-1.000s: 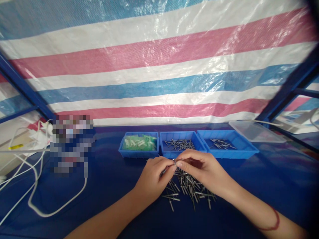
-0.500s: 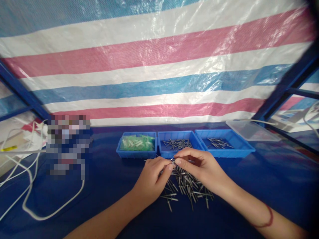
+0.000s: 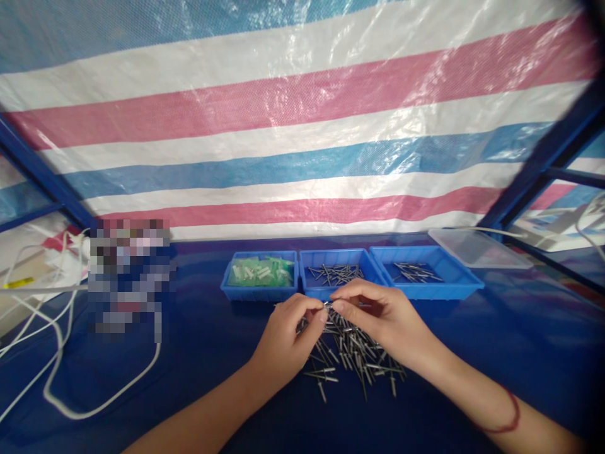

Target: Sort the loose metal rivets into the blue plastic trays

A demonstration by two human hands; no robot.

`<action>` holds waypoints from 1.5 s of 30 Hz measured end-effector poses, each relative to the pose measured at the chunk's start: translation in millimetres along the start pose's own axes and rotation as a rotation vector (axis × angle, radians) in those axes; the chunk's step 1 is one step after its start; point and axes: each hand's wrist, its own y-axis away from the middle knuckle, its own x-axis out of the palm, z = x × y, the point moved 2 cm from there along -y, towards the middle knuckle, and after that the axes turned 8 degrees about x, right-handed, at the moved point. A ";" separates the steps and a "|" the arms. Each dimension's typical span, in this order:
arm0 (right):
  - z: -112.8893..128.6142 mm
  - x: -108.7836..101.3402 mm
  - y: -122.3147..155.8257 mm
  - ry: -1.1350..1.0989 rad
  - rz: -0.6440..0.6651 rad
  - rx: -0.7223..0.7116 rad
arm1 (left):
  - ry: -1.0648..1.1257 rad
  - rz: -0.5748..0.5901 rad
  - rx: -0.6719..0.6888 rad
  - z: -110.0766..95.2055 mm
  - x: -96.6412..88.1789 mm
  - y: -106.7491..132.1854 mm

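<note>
Loose pop rivets (image 3: 357, 353) lie in a heap on the blue tabletop. Above the heap's far side, my left hand (image 3: 290, 331) and my right hand (image 3: 385, 321) meet fingertip to fingertip. Each is closed in a pinch of thumb and forefinger. A small shiny bit of metal shows between the tips; it looks like a pop rivet gripped from both ends, mostly covered by the fingers. Just behind the hands, the middle blue bin (image 3: 343, 255) and the right blue bin (image 3: 454, 274) each hold more rivets.
A left blue bin (image 3: 259, 293) contains green-and-white small pieces. At the back right lies a translucent plastic lid (image 3: 479, 249). White cables (image 3: 59, 353) loop across the table's left side, beside a pixelated area. A striped sheet (image 3: 302, 107) hangs behind, between blue frame posts (image 3: 529, 157).
Almost nothing differs. My left fingers have shifted very slightly while both hands stay pinched together over the rivets.
</note>
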 end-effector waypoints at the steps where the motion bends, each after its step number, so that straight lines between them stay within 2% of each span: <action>1: -0.6 -0.6 -0.2 0.018 -0.011 -0.011 | 0.014 -0.015 -0.010 1.0 -0.3 -0.2; 5: -2.1 -1.4 -0.5 0.148 -0.033 -0.083 | 0.039 -0.072 -0.027 3.8 -2.3 -0.5; 9: 4.9 0.1 0.5 0.369 0.023 -0.241 | 0.019 -0.091 -0.020 4.1 -4.1 -0.1; 12: 11.6 -11.5 -2.0 0.488 -0.061 -0.329 | -0.032 -0.045 0.002 1.9 -6.2 -0.2; 15: 10.9 -44.1 -10.0 0.683 -0.309 -0.316 | -0.099 0.097 0.083 -4.8 -9.9 -1.6; 18: -2.3 -85.7 -21.0 0.991 -0.496 -0.183 | -0.170 0.399 0.237 -14.2 -11.6 -2.0; 20: -15.8 -108.0 -27.8 1.199 -0.534 -0.065 | -0.210 0.521 0.295 -18.6 -13.3 -1.3; 23: -33.6 -123.2 -34.4 1.339 -0.511 -0.006 | -0.228 0.603 0.310 -20.9 -15.5 0.0; 27: -39.4 -117.1 -36.4 1.328 -0.513 -0.046 | -0.246 0.677 0.299 -19.1 -15.5 1.4; 31: -25.7 -98.4 -32.5 1.237 -0.503 -0.162 | -0.248 0.696 0.313 -17.6 -12.3 2.3; 34: -12.3 -81.3 -26.4 1.150 -0.478 -0.248 | -0.269 0.663 0.332 -16.3 -9.4 3.1; 40: 0.1 -48.6 -15.2 0.975 -0.295 -0.342 | -0.322 0.621 0.327 -10.1 -4.4 5.6; 45: 5.4 -35.8 -9.7 0.892 -0.174 -0.363 | -0.365 0.581 0.297 -9.7 -0.4 6.9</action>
